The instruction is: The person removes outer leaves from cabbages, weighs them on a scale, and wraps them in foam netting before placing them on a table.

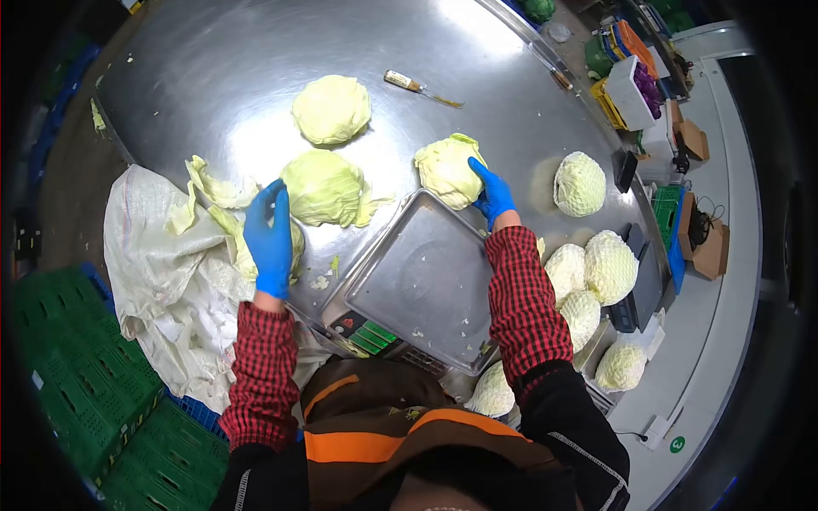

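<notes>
My right hand (492, 194), in a blue glove, grips the right side of a pale green cabbage (447, 173) above the far corner of the scale's metal pan (422, 277). My left hand (269, 240), also gloved in blue, is raised with slightly bent fingers and nothing visible in them. Beside it lies a cabbage with loose outer leaves (322, 187). Another cabbage, partly hidden, sits behind that hand. Farther back rests one more cabbage (331, 109). A knife (417, 87) with a light handle lies beyond them on the steel table (204, 77).
A white woven sack (158, 255) with torn leaves (220, 187) lies at the left. Several net-wrapped cabbages (611, 266) sit on the right, by a dark device (645, 277). Green crates (77, 375) stand lower left. A second knife (552, 68) lies near the table's far edge.
</notes>
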Motion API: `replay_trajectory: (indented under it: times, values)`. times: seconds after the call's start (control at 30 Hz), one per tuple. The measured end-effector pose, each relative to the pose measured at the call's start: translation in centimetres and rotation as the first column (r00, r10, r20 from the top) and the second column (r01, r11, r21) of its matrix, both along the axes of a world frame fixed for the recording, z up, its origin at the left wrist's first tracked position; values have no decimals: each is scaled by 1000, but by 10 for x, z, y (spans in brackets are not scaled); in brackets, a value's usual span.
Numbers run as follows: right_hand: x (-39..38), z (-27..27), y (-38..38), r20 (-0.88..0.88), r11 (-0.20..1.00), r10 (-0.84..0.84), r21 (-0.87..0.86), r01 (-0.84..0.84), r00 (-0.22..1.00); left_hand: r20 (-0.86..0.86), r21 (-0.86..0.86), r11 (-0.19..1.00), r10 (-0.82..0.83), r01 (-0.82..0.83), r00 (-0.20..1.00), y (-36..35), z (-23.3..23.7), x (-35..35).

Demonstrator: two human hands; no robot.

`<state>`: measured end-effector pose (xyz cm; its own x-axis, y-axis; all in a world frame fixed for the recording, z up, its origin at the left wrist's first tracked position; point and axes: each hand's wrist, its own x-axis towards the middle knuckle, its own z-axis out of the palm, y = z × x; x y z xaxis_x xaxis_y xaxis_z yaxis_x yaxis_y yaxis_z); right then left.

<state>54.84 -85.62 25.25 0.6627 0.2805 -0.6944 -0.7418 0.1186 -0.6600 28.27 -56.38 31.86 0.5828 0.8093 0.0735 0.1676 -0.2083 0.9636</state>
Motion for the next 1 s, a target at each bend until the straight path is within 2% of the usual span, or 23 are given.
replay_trajectory:
  times: [0.03,0.07,0.13,0.2,0.23,0.27,0.3,0.33,0.37,0.4,0.43,0.47,0.5,0.57,0.63,0.7,0.73,0.77,0.8,0.83,0.9,0.93,1.0]
  values:
    - [2,3,4,25,996,37,-82,-34,999,2,-51,998,27,-26,1000,-8,-6,-9]
    - [4,6,3,26,996,47,-73,-45,999,4,-98,993,59,-58,998,-15,-12,-18]
    - [4,7,1,66,916,-78,397,46,995,-27,-104,993,61,-64,998,-27,-20,-41]
    - [-2,42,-2,134,835,-112,550,20,985,-109,-96,993,57,-68,992,-43,-5,-67]
    - [-9,61,-7,187,830,-111,557,-12,976,-132,-139,988,50,-68,990,-49,2,-80]
    - [-21,78,-15,517,957,18,238,-165,856,-161,-114,988,88,-107,983,-47,3,-94]
    - [-30,96,-25,226,871,-67,488,-53,972,-199,138,988,101,-74,975,-43,0,-105]
    - [-45,102,-42,261,862,-31,496,-106,965,-233,372,928,108,-14,966,-40,-2,-112]
    - [-64,112,-54,126,828,-20,558,-54,992,-240,375,927,111,-13,964,-37,-2,-115]
    - [-77,106,-71,151,886,6,457,-76,988,-306,440,897,100,47,947,-31,-3,-114]
    - [-97,99,-86,184,959,4,278,-56,983,-368,495,861,91,113,925,-26,-5,-111]
    - [-118,89,-107,295,990,100,63,-123,950,-499,495,835,49,239,865,-21,-5,-105]
    - [-140,90,-114,49,983,3,186,-12,999,-498,491,838,45,239,866,-17,-8,-97]
    - [-169,83,-118,162,991,133,-22,-131,978,-674,543,756,133,365,727,-11,-14,-85]
    - [-192,106,-99,370,934,311,-290,-209,876,-674,536,767,137,353,726,-2,-15,-83]
    - [-197,117,-103,388,936,319,-274,-222,865,-669,535,772,141,343,729,12,-14,-81]
    - [-201,120,-103,413,864,366,-485,-139,834,-441,239,956,-48,169,896,27,-14,-84]
    - [-204,122,-103,425,748,416,-663,-37,804,-121,-142,985,-112,94,986,43,-13,-87]
    - [-203,120,-110,425,731,441,-681,-42,790,146,-604,789,-34,116,989,54,-11,-91]
    - [-201,118,-116,428,732,439,-681,-38,790,324,-861,455,144,228,935,58,-10,-100]
    - [-202,113,-124,472,766,383,-643,12,794,550,-832,147,335,534,765,52,20,-111]
    - [-203,112,-124,472,762,374,-647,25,799,551,-832,146,333,535,765,46,29,-113]
    - [-208,109,-114,493,753,389,-657,40,778,659,-743,162,349,650,667,29,43,-112]
